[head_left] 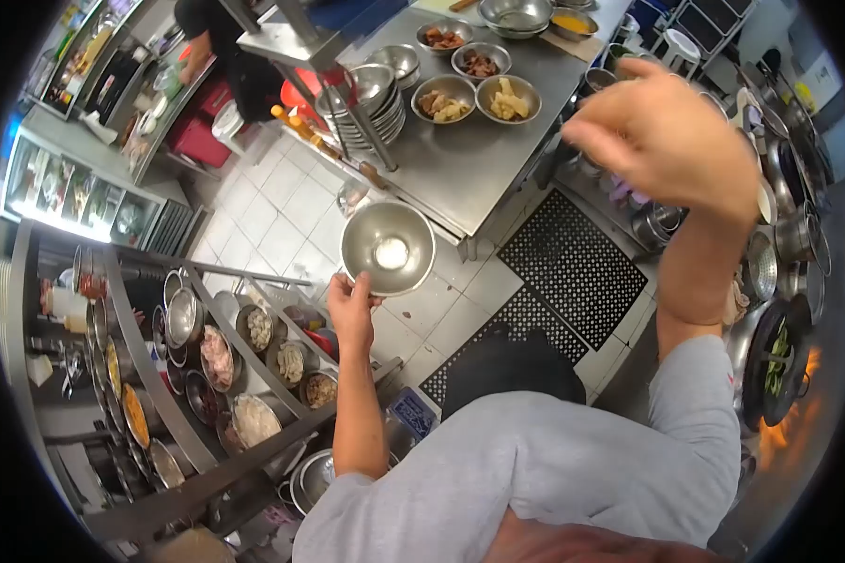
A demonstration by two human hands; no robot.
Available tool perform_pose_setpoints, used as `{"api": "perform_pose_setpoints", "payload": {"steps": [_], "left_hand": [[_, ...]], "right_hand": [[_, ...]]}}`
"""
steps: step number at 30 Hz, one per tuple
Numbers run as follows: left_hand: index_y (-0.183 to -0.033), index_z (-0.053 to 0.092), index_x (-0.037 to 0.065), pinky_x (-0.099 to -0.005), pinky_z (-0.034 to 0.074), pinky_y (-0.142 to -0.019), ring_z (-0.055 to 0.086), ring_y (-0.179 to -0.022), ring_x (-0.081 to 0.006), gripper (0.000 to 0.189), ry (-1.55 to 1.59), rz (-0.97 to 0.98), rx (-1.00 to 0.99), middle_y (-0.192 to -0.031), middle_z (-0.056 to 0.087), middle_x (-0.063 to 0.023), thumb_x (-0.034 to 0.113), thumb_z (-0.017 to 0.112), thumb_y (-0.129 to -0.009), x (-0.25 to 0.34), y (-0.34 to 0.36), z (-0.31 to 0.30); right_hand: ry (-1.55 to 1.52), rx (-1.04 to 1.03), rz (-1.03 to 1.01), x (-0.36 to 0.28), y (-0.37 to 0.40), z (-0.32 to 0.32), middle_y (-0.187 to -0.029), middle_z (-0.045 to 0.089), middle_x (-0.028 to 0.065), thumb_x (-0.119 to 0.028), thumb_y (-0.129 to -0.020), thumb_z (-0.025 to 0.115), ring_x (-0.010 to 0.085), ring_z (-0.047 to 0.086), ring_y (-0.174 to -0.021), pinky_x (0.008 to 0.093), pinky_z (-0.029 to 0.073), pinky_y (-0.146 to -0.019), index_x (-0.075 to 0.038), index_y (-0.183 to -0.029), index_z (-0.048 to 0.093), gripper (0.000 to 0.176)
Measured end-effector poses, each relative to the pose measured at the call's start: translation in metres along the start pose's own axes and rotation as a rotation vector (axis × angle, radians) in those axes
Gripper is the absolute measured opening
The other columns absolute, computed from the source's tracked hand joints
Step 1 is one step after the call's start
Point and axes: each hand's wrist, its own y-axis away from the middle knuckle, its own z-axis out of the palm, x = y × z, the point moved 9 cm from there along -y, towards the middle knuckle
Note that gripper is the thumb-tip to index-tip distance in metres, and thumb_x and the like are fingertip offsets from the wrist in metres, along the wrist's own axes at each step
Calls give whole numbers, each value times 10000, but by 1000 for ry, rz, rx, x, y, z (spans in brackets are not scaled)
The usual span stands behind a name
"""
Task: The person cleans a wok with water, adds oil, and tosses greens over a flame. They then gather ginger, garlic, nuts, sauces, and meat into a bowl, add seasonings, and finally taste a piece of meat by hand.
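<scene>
My left hand (352,311) grips the rim of a steel mixing bowl (390,246), thumb over the near edge. The bowl is tilted toward me, and its bare inside shows a bright reflection. My right hand (662,141) is raised at the upper right, blurred, its fingers bent and partly smeared; whether it holds anything is hidden. Beyond it to the left, on a steel table (460,174), are a bowl of pale yellow chunks (508,98), another bowl of similar pieces (443,100) and a bowl of brown meat (481,64).
At right, a wok (775,361) with green food sits over flames (787,422). Left of me, a rack (150,319) holds several bowls of ingredients. Black perforated mats (573,267) lie on the tiled floor. Another person (221,47) stands at the far counter. Stacked bowls (371,117) sit near the table's corner.
</scene>
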Motion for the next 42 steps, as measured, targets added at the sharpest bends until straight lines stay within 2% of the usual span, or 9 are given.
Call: {"api": "perform_pose_setpoints", "payload": {"steps": [4, 9, 16, 21, 25, 28, 31, 36, 42], "left_hand": [[-816, 400, 77, -237, 467, -506, 540, -547, -117, 267, 19, -61, -3, -719, 528, -47, 131, 640, -918, -27, 1, -1], [-818, 409, 75, -234, 475, -508, 534, -557, -110, 258, 61, -114, -19, -715, 516, -37, 130, 640, -918, -43, 6, 13], [-824, 423, 73, -237, 484, -516, 523, -543, -110, 237, 140, -104, -17, -706, 522, -41, 121, 635, -918, -53, -1, 49], [-820, 433, 61, -240, 489, -512, 510, -536, -96, 239, 75, -141, -149, -683, 520, -38, 120, 650, -899, -55, -16, 91], [-840, 464, 25, -262, 527, -523, 514, -558, -102, 215, -30, -179, -184, -746, 527, -43, 116, 654, -886, -87, -26, 143], [-853, 483, 11, -267, 530, -527, 529, -576, -108, 191, 23, -185, -246, -741, 521, -43, 98, 651, -875, -105, -18, 181], [-849, 486, 12, -260, 517, -531, 526, -576, -105, 183, -92, -219, -277, -729, 509, -39, 95, 648, -868, -119, -9, 210], [-826, 468, 43, -237, 468, -514, 511, -569, -104, 192, -57, -218, -412, -713, 508, -29, 100, 647, -869, -109, 0, 269], [-825, 460, 57, -237, 482, -518, 527, -577, -104, 194, -18, -199, -507, -729, 532, -36, 96, 643, -880, -94, 6, 324]], "right_hand": [[-142, 88, -247, -9, 2, 6, -863, 702, 80, -195, -862, 670, 225, 664, -814, 428, 446, -947, -58, -994, 694, 192], [-188, 948, -18, 53, 75, -159, -863, 698, 120, -235, -890, 611, 261, 669, -819, 441, 468, -910, -33, -975, 695, 234], [157, 570, -19, -2, 74, -205, -864, 692, 176, -290, -929, 528, 312, 676, -827, 460, 500, -859, 1, -949, 698, 337], [131, -72, 183, 45, 25, -80, -864, 688, 215, -329, -958, 469, 349, 681, -833, 474, 522, -823, 25, -931, 699, 423], [-66, -539, 303, 117, 42, 191, -942, 695, 207, -304, -913, 435, 357, 676, -881, 465, 530, -825, -2, -889, 720, 416], [-475, -999, 186, 36, 128, 398, -1119, 681, 160, -387, -917, 503, 294, 651, -1034, 403, 508, -887, -62, -1136, 677, 428], [-1106, -650, -133, -64, 160, 392, -1296, 608, 124, -364, -934, 572, 234, 571, -1193, 353, 426, -1032, -41, -1308, 568, 495], [-2413, 745, -61, 121, 207, 227, -1214, 603, 276, -349, -968, 521, 392, 562, -1187, 500, 399, -1055, 83, -1232, 571, 508], [-1482, 771, -714, 121, 237, 60, -925, 697, 229, -337, -987, 508, 408, 646, -1012, 537, 361, -1049, 84, -1092, 646, 455]]}}
